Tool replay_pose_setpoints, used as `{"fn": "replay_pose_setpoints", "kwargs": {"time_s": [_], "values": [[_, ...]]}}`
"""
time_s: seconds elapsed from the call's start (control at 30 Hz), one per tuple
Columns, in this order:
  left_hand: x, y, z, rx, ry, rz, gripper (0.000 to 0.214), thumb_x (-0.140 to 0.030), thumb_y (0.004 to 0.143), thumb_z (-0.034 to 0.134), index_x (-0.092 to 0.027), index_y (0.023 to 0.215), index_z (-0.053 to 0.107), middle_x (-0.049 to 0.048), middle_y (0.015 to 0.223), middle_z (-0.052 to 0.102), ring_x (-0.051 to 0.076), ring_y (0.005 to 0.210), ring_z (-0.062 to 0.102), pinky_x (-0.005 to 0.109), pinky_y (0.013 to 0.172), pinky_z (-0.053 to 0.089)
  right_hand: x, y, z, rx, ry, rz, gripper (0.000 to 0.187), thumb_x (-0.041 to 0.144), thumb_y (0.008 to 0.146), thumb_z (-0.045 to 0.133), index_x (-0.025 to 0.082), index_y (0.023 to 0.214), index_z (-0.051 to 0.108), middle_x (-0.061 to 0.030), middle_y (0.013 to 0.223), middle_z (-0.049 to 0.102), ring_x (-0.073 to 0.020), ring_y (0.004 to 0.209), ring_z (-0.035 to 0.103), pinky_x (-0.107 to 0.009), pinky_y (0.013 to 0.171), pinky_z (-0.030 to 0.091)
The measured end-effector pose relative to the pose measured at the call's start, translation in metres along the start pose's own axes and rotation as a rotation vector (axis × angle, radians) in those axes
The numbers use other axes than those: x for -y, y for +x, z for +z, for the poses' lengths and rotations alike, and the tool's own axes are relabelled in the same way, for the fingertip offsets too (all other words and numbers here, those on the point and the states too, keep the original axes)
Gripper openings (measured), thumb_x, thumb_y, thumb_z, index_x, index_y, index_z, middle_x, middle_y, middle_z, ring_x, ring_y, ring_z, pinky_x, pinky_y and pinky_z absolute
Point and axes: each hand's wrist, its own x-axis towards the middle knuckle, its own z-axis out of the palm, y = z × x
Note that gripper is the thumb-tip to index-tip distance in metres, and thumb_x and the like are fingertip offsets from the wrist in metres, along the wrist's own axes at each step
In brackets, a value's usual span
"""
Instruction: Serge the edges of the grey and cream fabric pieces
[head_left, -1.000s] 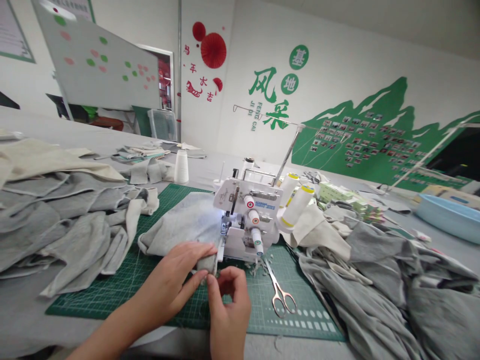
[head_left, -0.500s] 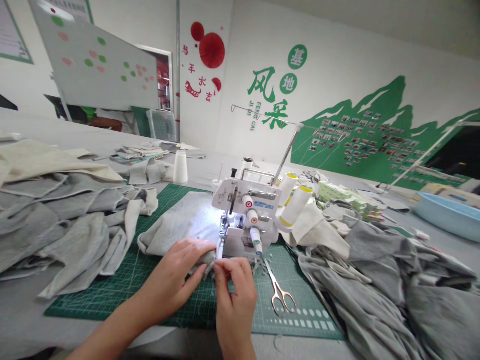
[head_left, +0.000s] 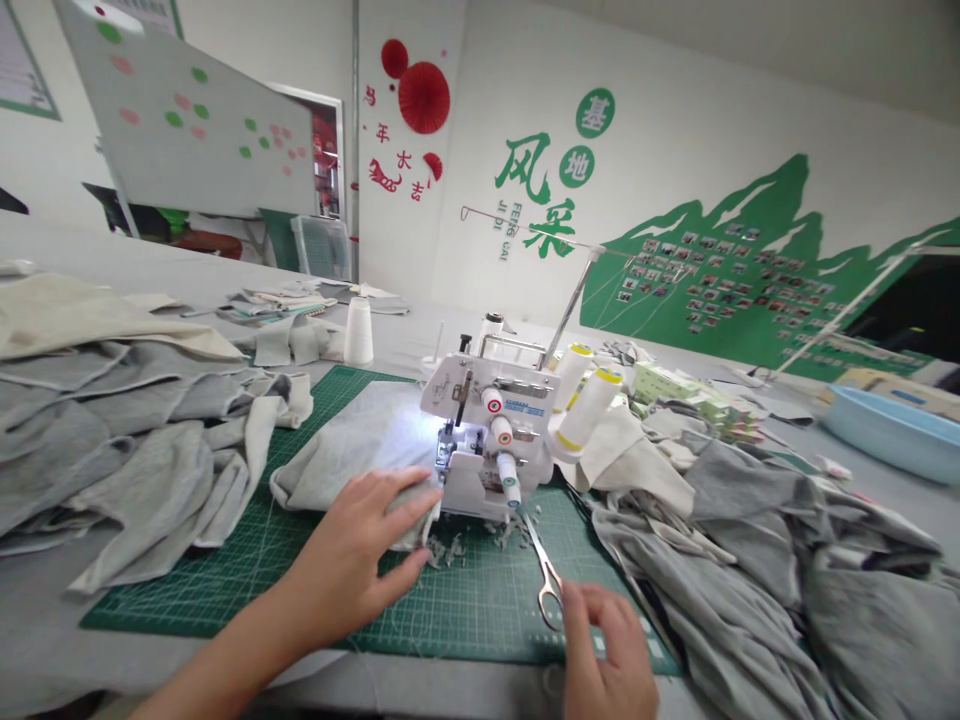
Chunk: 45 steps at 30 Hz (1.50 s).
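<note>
R hand [head_left: 607, 650] at bottom of view, loosely curled, holding nothing visible; fingers [head_left: 577, 605] right by the bows of the steel scissors [head_left: 549, 590], can't tell if touching. Scissors lie on the green cutting mat [head_left: 480, 610], blades toward the mach.

L hand [head_left: 352, 550] flat, fingers fairly close together, resting on the grey knit fabric [head_left: 360, 440] w/ fingertips just short of the presser foot [head_left: 448, 450]. Fabric lies on mat, edge fed up to the foot, under the lit needle area. Small thread scraps [head_left: 450, 550] on mat by the fabric edge, in front of the white overlocker [head_left: 487, 440].

Behind mach: 2 thread cones w/ yellow tops [head_left: 589, 400] on its R side, thread stand rod [head_left: 574, 305] above. Big pile of grey fabric pieces [head_left: 127, 470] L of mat, another [head_left: 720, 590] R of mat, w/ beige fabric [head_left: 615, 450] against the mach. White thread cone [head_left: 358, 332] farther back on L. Blue plastic basin [head_left: 892, 432] far R on table. Back wall: green mountain mural [head_left: 720, 270] w/ photos, whiteboard [head_left: 187, 120] far L.
</note>
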Motion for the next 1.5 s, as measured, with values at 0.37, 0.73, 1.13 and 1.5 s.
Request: {"fn": "replay_pose_setpoints", "kwargs": {"time_s": [0.37,0.73,1.13,1.5], "values": [[0.009,0.005,-0.004,0.07,0.012,0.056,0.052,-0.024,0.084,0.065,-0.026,0.136,0.055,0.009,0.138,0.054,0.03,0.123,0.05,0.048,0.104,0.042,0.068,-0.008,0.066,0.388,0.077,-0.49,0.057,-0.001,0.087,0.046,0.019,0.141,0.049,-0.0092,0.136,0.06,-0.0245,0.127,0.047,-0.042,0.105,0.042],[0.012,-0.008,-0.013,0.029,0.032,0.161,0.044,-0.019,0.087,0.06,-0.026,0.131,0.06,0.0089,0.133,0.059,0.028,0.122,0.054,0.047,0.108,0.044,0.067,-0.001,0.085,0.578,0.075,-0.413,0.075,-0.004,0.075,0.043,0.023,0.145,0.045,-0.0075,0.144,0.054,-0.0272,0.132,0.044,-0.053,0.11,0.041],[0.019,-0.013,-0.01,-0.054,-0.039,0.167,0.037,-0.014,0.091,0.055,-0.022,0.127,0.059,0.0075,0.126,0.065,0.024,0.119,0.057,0.041,0.107,0.043,0.062,-0.011,0.083,0.443,0.031,-0.502,0.057,-0.001,0.085,0.045,0.02,0.137,0.052,-0.0105,0.138,0.059,-0.0265,0.125,0.049,-0.049,0.102,0.046],[0.023,-0.006,-0.01,-0.014,-0.068,0.173,0.036,-0.013,0.09,0.055,-0.022,0.125,0.057,0.0062,0.127,0.065,0.023,0.119,0.056,0.039,0.106,0.042,0.06,-0.009,0.081,0.407,0.036,-0.471,0.053,-0.001,0.085,0.047,0.022,0.132,0.057,-0.0107,0.129,0.059,-0.0256,0.118,0.052,-0.044,0.098,0.049]]}}
